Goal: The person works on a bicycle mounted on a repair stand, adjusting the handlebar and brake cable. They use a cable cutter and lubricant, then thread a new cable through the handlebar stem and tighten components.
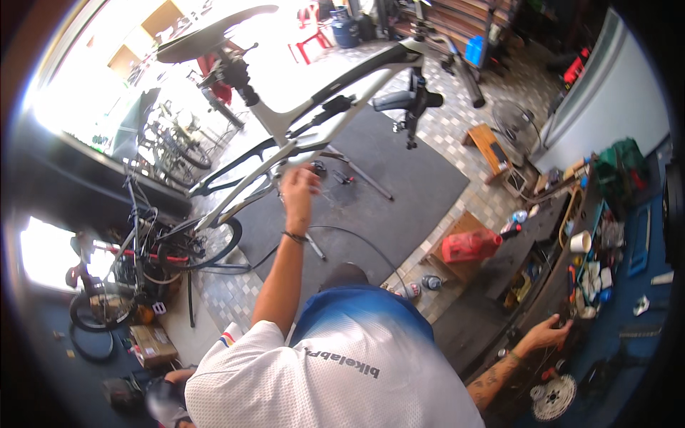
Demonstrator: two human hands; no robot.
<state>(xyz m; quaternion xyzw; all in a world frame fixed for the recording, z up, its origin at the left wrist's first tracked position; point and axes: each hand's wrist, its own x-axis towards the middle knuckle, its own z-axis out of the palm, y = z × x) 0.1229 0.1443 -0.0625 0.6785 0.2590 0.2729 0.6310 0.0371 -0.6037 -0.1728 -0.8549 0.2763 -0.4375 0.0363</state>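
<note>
A white and black bicycle frame (342, 128) with a saddle (207, 36) is held up over a dark mat. My left arm stretches out to it, and my left hand (298, 191) is beside the frame's lower middle. Its fingers look loosely bent but are blurred, and I cannot make out whether they hold anything. To the right, my right hand (544, 335) reaches low over the cluttered workbench (492, 285), fingers drawn together near small parts. What lies between them is too small to tell. A silver cassette (554, 397) lies near my right forearm.
A red jug (471, 246) sits on a wooden box by the bench. A fan (514, 121) and a small wooden bench (488, 151) stand at the far right. More bicycles (135, 264) crowd the left. A hose (357, 239) crosses the mat (421, 171).
</note>
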